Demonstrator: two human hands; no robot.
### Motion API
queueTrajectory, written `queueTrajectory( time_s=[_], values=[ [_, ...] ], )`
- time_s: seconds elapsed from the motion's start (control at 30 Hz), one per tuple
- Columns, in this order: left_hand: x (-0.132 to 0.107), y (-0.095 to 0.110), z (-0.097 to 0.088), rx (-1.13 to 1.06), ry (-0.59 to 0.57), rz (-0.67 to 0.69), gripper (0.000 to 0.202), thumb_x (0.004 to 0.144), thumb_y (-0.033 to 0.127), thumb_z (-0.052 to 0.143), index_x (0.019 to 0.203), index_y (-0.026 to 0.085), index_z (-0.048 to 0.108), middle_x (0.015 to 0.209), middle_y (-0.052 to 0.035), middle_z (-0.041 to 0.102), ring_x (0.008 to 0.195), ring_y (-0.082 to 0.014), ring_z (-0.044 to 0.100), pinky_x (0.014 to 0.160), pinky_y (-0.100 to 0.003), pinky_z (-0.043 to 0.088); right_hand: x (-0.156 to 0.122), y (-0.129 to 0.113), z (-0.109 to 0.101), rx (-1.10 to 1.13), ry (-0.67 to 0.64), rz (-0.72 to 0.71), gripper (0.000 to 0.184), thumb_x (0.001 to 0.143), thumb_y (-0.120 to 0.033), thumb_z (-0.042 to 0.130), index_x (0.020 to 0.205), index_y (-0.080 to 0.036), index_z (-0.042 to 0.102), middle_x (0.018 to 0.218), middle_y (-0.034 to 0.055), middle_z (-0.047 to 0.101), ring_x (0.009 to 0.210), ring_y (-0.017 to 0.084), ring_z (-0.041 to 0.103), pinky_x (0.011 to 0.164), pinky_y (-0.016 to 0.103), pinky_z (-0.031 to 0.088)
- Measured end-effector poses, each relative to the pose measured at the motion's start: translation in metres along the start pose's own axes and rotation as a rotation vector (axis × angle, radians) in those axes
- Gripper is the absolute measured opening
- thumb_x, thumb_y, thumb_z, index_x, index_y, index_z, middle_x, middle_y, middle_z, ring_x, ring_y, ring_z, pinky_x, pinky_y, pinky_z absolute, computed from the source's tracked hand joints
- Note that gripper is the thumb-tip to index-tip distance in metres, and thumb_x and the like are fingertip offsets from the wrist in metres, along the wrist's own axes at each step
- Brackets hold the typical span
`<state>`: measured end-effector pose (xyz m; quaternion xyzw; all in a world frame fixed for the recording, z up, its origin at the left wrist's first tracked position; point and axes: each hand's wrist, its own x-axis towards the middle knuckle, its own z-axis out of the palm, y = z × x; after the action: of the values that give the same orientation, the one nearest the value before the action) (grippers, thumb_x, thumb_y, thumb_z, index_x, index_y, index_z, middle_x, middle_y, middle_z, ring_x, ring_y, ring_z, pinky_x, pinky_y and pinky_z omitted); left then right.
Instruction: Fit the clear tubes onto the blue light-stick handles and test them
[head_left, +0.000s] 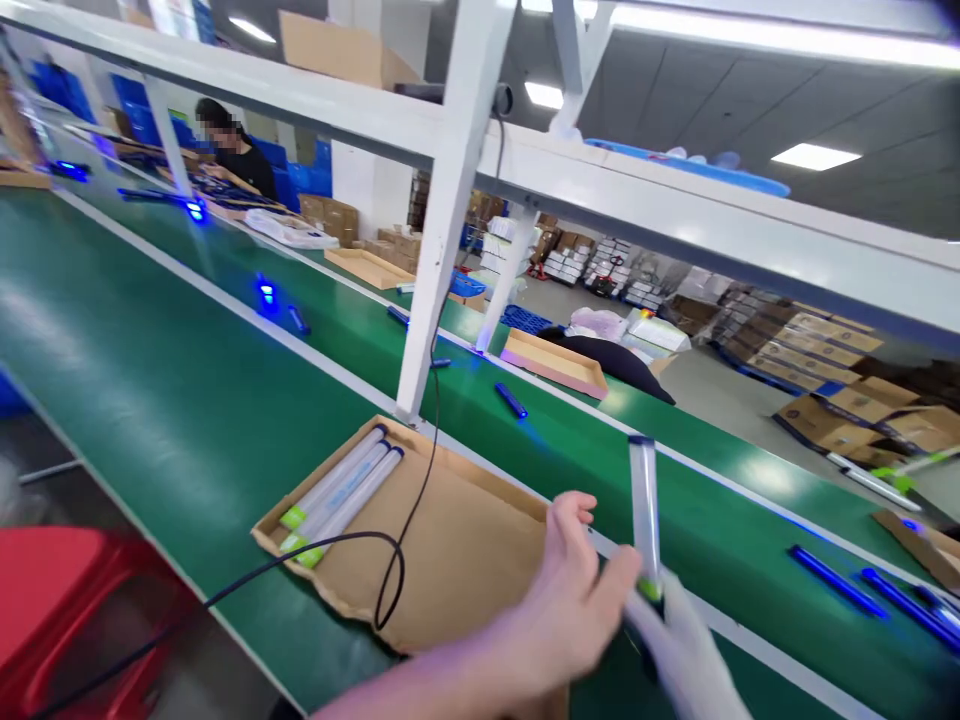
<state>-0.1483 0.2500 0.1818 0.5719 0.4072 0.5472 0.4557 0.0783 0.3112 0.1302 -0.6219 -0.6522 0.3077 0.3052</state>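
Note:
My right hand [686, 635], in a white glove, grips a clear plastic tube [645, 505] near its lower end. The tube stands nearly upright, with a dark cap on top and a green band low down. A dark object, partly hidden, shows below the tube. My left hand [566, 580] is bare and close beside the tube, its thumb and curved fingers apart with nothing visible between them. Under my left hand lies a shallow cardboard tray [450, 520]. Several similar tubes [349, 490] with green ends lie at its left side.
A black cable [431, 455] hangs across the tray. On the green belt are blue flashlight-like sticks, one in the middle [511, 400] and others at right [836, 580]. A white frame post [442, 230] rises behind the tray. Another person [240, 155] sits far left; a red stool [52, 590] stands lower left.

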Motion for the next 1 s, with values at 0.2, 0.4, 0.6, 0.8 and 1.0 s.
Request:
queueTrajectory(
  time_s=[0.2,0.4,0.6,0.8,1.0],
  values=[
    [-0.029,0.005,-0.139,0.988,-0.198,-0.274,0.020,0.101,0.017,0.042,0.109,0.012,0.060,0.117,-0.0254,0.065,0.111,-0.0413,0.062,0.095,-0.057,0.051,0.139,-0.004,-0.016,-0.585,0.008,0.271,0.013,0.106,-0.024,0.065,0.114,-0.014,0.068,0.090,0.0023,0.070,0.076,0.019,0.068,0.079,0.038,0.058],
    [-0.070,-0.006,-0.202,1.273,-0.335,-0.327,0.039,0.098,0.002,0.032,0.117,0.015,0.063,0.108,-0.0152,0.072,0.099,-0.0316,0.070,0.088,-0.045,0.055,0.195,-0.045,0.044,-0.743,-0.019,-0.029,0.032,0.108,-0.036,0.068,0.135,-0.020,0.067,0.139,0.0111,0.066,0.120,0.028,0.067,0.103,0.050,0.058],
    [-0.063,-0.057,-0.234,1.712,0.141,-0.330,0.036,0.096,0.006,0.041,0.115,0.017,0.070,0.118,-0.0174,0.071,0.111,-0.0352,0.065,0.083,-0.045,0.050,0.272,-0.088,0.113,-0.783,-0.148,-0.161,0.038,0.105,-0.040,0.071,0.136,-0.019,0.066,0.139,0.0104,0.066,0.118,0.030,0.069,0.100,0.050,0.061],
    [-0.062,-0.092,-0.260,1.854,0.287,-0.346,0.033,0.107,0.030,0.044,0.104,0.015,0.073,0.093,-0.0138,0.067,0.091,-0.0331,0.065,0.067,-0.039,0.041,0.304,-0.089,0.119,-0.876,-0.317,-0.143,0.032,0.107,-0.038,0.069,0.133,-0.020,0.068,0.133,0.0100,0.069,0.111,0.026,0.071,0.095,0.046,0.063],
    [-0.058,-0.095,-0.244,1.701,0.238,-0.278,0.041,0.105,0.016,0.036,0.085,0.018,0.072,0.085,-0.0113,0.065,0.081,-0.0299,0.066,0.060,-0.035,0.037,0.306,-0.079,0.089,-1.020,-0.424,-0.182,0.032,0.105,-0.035,0.073,0.132,-0.019,0.068,0.130,0.0093,0.070,0.109,0.025,0.072,0.094,0.045,0.063]
  ],
)
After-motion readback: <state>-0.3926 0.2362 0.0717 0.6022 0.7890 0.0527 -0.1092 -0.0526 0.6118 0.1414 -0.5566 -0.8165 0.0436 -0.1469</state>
